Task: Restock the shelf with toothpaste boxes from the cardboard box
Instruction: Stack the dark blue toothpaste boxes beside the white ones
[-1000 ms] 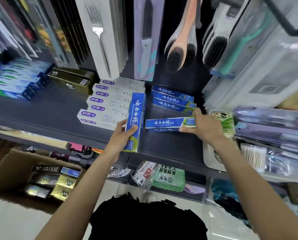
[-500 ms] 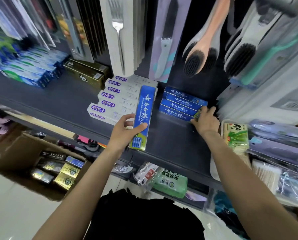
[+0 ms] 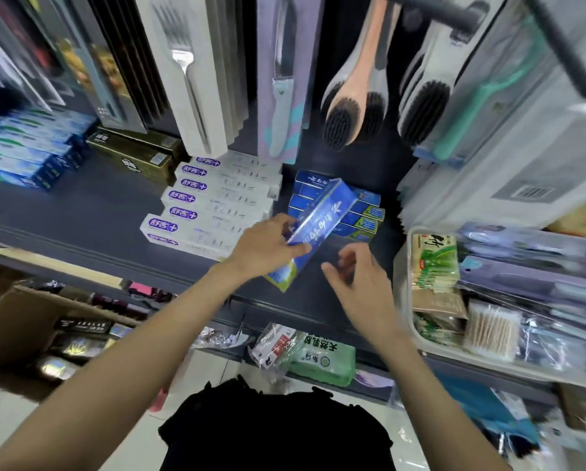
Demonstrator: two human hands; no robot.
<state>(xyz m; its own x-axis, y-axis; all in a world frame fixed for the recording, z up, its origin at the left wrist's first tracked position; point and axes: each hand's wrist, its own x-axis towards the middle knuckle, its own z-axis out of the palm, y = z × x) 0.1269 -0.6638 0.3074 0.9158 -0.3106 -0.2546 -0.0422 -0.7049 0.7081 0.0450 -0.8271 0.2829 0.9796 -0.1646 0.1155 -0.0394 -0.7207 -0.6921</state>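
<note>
Head cam: left hand (image 3: 267,248) gripping blue toothpaste box (image 3: 313,229) angled toward one o'clock stack (image 3: 366,212), probably for stacking, right hand (image 3: 359,283) loose, empty.

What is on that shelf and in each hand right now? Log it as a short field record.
left hand: left hand grips a blue toothpaste box, tilted above the shelf
right hand: right hand holds nothing, fingers loosely curled, beside the box
blue stack: blue boxes at the back, behind the held box
white stack: white boxes to their left
cardboard box: cardboard box on the floor, lower left, packs still inside
</note>
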